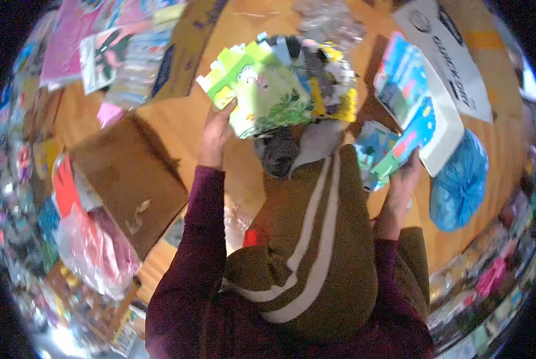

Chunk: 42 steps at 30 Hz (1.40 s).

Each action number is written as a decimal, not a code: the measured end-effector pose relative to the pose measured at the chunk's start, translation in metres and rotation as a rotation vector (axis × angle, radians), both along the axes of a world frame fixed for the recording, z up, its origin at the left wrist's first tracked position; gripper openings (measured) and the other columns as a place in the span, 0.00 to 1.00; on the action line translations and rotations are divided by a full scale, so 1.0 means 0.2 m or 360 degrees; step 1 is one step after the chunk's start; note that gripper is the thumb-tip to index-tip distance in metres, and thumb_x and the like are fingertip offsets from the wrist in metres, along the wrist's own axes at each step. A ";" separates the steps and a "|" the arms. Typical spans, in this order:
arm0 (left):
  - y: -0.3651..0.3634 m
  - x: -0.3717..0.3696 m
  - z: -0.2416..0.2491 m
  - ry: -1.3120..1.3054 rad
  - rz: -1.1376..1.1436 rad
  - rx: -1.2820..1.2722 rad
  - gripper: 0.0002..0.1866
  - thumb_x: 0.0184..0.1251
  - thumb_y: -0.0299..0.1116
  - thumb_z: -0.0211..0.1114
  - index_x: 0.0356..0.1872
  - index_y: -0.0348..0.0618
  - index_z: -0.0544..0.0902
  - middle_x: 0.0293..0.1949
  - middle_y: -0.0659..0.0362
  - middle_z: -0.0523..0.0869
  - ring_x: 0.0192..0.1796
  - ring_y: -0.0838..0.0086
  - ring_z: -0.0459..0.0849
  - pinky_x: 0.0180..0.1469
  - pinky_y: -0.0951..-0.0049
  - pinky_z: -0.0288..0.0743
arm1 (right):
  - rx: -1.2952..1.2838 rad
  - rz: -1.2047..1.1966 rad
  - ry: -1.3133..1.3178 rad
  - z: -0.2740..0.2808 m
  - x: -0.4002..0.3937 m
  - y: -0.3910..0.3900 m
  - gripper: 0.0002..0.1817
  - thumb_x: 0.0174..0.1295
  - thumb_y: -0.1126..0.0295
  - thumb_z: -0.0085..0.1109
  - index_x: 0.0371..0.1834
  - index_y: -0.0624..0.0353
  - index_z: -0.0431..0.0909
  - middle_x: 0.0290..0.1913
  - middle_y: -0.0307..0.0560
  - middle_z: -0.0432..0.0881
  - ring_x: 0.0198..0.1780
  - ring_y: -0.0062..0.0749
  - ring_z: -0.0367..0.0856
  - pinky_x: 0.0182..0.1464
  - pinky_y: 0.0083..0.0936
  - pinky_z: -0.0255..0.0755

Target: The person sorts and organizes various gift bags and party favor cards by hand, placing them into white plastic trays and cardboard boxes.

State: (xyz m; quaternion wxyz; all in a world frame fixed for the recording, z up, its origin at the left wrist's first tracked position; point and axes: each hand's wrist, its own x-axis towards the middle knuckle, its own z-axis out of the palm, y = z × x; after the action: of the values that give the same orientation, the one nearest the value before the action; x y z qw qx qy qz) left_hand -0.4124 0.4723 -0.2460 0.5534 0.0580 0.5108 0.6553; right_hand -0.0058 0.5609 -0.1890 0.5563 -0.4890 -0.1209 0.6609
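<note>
My left hand is closed on the lower left edge of a green booklet with a zebra picture and tabbed edges. Just right of it lies a black, white and yellow tabbed booklet, partly covered. On the right, my right hand is closed around the lower part of a blue and green illustrated booklet. This second booklet is partly fanned out and blurred, beside a white tray-like box. Another blue printed piece shows against the box.
A brown cardboard box stands at left, with a clear plastic bag beside it. A tied blue bag sits at right. Packaged goods and a printed carton lie farther back. My bent leg is in front.
</note>
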 end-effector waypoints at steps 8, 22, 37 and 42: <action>-0.01 0.08 -0.19 0.0237 -0.0216 -0.0378 0.23 0.57 0.22 0.59 0.55 0.33 0.67 0.50 0.55 0.76 0.50 0.70 0.74 0.54 0.72 0.66 | -0.0003 -0.0352 -0.0172 -0.06 0.34 0.07 0.22 0.64 0.63 0.44 0.59 0.62 0.61 0.57 0.49 0.69 0.57 0.41 0.68 0.59 0.40 0.62; 0.03 0.16 -0.06 0.0292 -0.0222 -0.0358 0.19 0.59 0.22 0.58 0.52 0.34 0.69 0.48 0.56 0.76 0.48 0.71 0.75 0.51 0.72 0.69 | -0.0354 0.0631 -0.2463 -0.42 0.26 0.84 0.33 0.46 0.55 0.63 0.52 0.65 0.68 0.45 0.59 0.76 0.46 0.45 0.76 0.48 0.32 0.70; 0.02 0.16 -0.06 0.0263 -0.0205 -0.0366 0.20 0.59 0.23 0.59 0.53 0.34 0.68 0.48 0.57 0.76 0.47 0.72 0.76 0.50 0.74 0.70 | 0.0116 0.0790 -0.1844 -0.41 0.22 0.71 0.34 0.44 0.64 0.64 0.57 0.59 0.65 0.46 0.54 0.77 0.48 0.39 0.75 0.50 0.28 0.68; 0.01 0.12 -0.02 0.0198 -0.0191 -0.0278 0.19 0.60 0.24 0.58 0.53 0.35 0.68 0.47 0.56 0.77 0.47 0.73 0.76 0.50 0.73 0.70 | 0.0219 0.0499 -0.2028 -0.48 0.26 0.68 0.33 0.45 0.64 0.64 0.56 0.64 0.64 0.46 0.53 0.76 0.47 0.36 0.75 0.50 0.28 0.68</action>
State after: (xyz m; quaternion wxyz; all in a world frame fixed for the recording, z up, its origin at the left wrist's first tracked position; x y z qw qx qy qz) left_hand -0.3894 0.4748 -0.2492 0.5620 0.0805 0.5948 0.5691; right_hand 0.0454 0.6978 -0.2850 0.3030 -0.7243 -0.5384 0.3061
